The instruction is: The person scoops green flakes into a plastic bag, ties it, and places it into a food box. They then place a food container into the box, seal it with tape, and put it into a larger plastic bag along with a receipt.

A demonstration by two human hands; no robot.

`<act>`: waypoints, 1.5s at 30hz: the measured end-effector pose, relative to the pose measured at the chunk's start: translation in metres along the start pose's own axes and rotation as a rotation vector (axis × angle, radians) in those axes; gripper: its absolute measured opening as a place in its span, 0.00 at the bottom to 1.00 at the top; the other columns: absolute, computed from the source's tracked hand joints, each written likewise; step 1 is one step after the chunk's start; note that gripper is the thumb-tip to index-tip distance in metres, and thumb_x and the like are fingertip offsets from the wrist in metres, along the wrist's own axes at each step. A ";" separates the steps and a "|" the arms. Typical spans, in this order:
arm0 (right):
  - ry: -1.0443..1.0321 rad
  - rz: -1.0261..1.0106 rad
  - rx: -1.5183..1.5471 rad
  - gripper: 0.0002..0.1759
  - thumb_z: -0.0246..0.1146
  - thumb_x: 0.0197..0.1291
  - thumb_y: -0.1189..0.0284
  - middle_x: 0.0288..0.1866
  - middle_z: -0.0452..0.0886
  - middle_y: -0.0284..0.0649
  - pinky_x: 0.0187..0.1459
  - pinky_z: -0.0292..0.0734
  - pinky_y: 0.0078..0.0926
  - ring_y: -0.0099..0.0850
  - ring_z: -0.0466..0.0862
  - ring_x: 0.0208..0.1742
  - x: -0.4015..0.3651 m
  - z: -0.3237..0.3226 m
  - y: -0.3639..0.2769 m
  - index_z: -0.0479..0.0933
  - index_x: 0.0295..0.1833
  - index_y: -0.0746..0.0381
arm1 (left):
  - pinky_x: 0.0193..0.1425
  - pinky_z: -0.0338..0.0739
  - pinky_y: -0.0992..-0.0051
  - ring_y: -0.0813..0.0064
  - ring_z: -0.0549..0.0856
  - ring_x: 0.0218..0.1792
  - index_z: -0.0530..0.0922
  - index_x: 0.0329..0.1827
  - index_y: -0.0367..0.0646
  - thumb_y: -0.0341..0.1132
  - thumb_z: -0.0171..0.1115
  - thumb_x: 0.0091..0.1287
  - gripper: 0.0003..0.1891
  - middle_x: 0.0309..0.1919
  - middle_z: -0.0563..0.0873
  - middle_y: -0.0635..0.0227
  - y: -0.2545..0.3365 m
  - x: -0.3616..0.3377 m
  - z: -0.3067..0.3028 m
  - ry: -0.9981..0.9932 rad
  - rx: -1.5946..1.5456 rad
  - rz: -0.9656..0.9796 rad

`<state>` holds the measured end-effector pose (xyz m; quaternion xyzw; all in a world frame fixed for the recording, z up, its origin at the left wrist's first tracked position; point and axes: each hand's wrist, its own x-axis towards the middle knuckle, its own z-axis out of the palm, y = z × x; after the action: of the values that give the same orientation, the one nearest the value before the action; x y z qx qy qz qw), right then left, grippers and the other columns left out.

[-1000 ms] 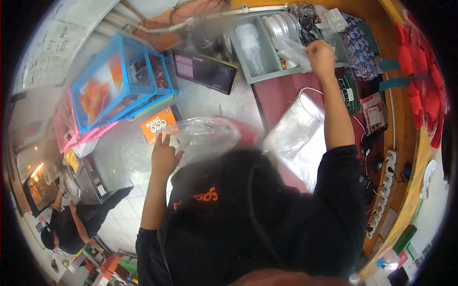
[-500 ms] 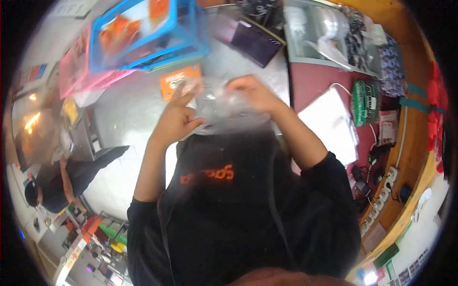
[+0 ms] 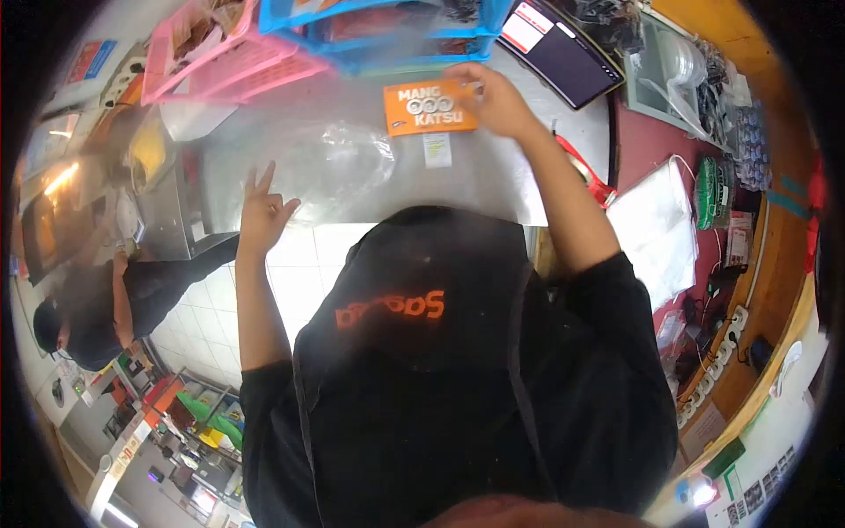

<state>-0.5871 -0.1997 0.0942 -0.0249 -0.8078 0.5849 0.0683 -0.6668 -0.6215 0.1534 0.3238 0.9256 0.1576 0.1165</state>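
A clear plastic bag (image 3: 348,163) lies crumpled on the steel counter (image 3: 493,180). My left hand (image 3: 262,211) hovers at the counter's near edge just left of the bag, fingers spread, holding nothing. My right hand (image 3: 493,97) reaches farther across the counter and pinches the right edge of an orange card printed "MANG KATSU" (image 3: 429,107). A small white slip (image 3: 437,150) lies just below the card. My black hooded top fills the lower middle of the view.
Blue basket (image 3: 387,26) and pink basket (image 3: 229,62) stand at the counter's back. A tablet (image 3: 563,48), a grey tray (image 3: 678,70), a red-handled tool (image 3: 585,172) and a stack of white bags (image 3: 656,229) sit to the right. Another person (image 3: 106,308) bends at lower left.
Half a second ago both hands held the clear bag near my chest. The bag now lies on the counter, my left hand has let go, and my right hand has moved to the orange card.
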 end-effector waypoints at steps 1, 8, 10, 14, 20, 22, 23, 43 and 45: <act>-0.063 0.025 -0.232 0.28 0.67 0.49 0.74 0.57 0.77 0.44 0.61 0.68 0.37 0.39 0.75 0.58 0.005 0.002 0.028 0.74 0.59 0.57 | 0.73 0.50 0.54 0.43 0.55 0.72 0.68 0.10 0.37 0.38 0.71 0.53 0.23 0.69 0.67 0.55 -0.022 -0.002 0.006 0.001 0.014 -0.003; -0.189 0.065 -1.125 0.55 0.75 0.35 0.67 0.69 0.60 0.40 0.67 0.56 0.55 0.43 0.60 0.70 0.007 0.063 0.053 0.55 0.73 0.43 | 0.72 0.48 0.50 0.50 0.61 0.71 0.72 0.16 0.42 0.37 0.70 0.53 0.16 0.67 0.70 0.58 -0.043 0.005 -0.002 -0.074 0.317 -0.045; -0.223 0.092 -1.116 0.58 0.75 0.32 0.67 0.68 0.61 0.41 0.65 0.58 0.58 0.44 0.60 0.69 0.013 0.065 0.052 0.53 0.73 0.42 | 0.69 0.56 0.55 0.56 0.71 0.63 0.76 0.24 0.45 0.34 0.70 0.53 0.09 0.57 0.79 0.60 -0.044 0.014 0.001 0.265 0.221 0.192; -0.256 0.238 -1.065 0.57 0.75 0.31 0.63 0.62 0.65 0.42 0.63 0.61 0.58 0.44 0.63 0.66 0.016 0.072 0.039 0.55 0.72 0.40 | 0.50 0.73 0.62 0.60 0.81 0.44 0.78 0.31 0.47 0.29 0.69 0.51 0.08 0.39 0.83 0.65 0.008 0.036 0.034 0.454 -0.126 0.437; 0.042 0.268 -0.876 0.55 0.74 0.31 0.64 0.58 0.67 0.46 0.58 0.69 0.47 0.48 0.66 0.60 -0.001 0.068 0.037 0.57 0.71 0.42 | 0.50 0.75 0.59 0.55 0.83 0.45 0.80 0.39 0.34 0.51 0.59 0.62 0.23 0.40 0.84 0.50 0.084 0.097 0.174 -0.482 -0.163 -0.046; 0.102 0.253 -0.844 0.55 0.74 0.30 0.63 0.56 0.70 0.49 0.59 0.69 0.45 0.48 0.68 0.59 -0.019 0.060 0.025 0.59 0.71 0.49 | 0.51 0.75 0.60 0.55 0.84 0.44 0.80 0.38 0.31 0.52 0.58 0.62 0.26 0.38 0.85 0.48 0.101 0.118 0.179 -0.523 -0.144 -0.114; 0.151 0.195 -0.816 0.56 0.75 0.29 0.63 0.57 0.70 0.51 0.59 0.68 0.44 0.49 0.68 0.59 -0.027 0.053 0.023 0.58 0.71 0.53 | 0.50 0.76 0.61 0.57 0.84 0.45 0.82 0.37 0.32 0.53 0.58 0.62 0.26 0.40 0.84 0.48 0.111 0.129 0.171 -0.606 -0.255 -0.245; 0.091 0.304 0.397 0.66 0.74 0.40 0.76 0.65 0.60 0.49 0.63 0.65 0.36 0.39 0.69 0.64 -0.087 0.080 -0.097 0.32 0.75 0.57 | 0.44 0.68 0.63 0.60 0.74 0.41 0.67 0.36 0.42 0.30 0.73 0.45 0.21 0.39 0.72 0.56 0.003 -0.069 0.027 0.663 -0.270 0.059; -0.129 0.297 0.421 0.67 0.75 0.41 0.71 0.68 0.56 0.50 0.66 0.61 0.37 0.41 0.63 0.68 -0.067 0.107 -0.110 0.29 0.75 0.55 | 0.55 0.67 0.62 0.57 0.71 0.52 0.61 0.56 0.34 0.39 0.74 0.49 0.37 0.52 0.68 0.52 -0.029 -0.103 0.071 0.487 -0.379 -0.384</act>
<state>-0.5311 -0.3434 0.1600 -0.0908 -0.6584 0.7442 -0.0662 -0.5821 -0.6937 0.0888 0.0696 0.9245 0.3742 -0.0220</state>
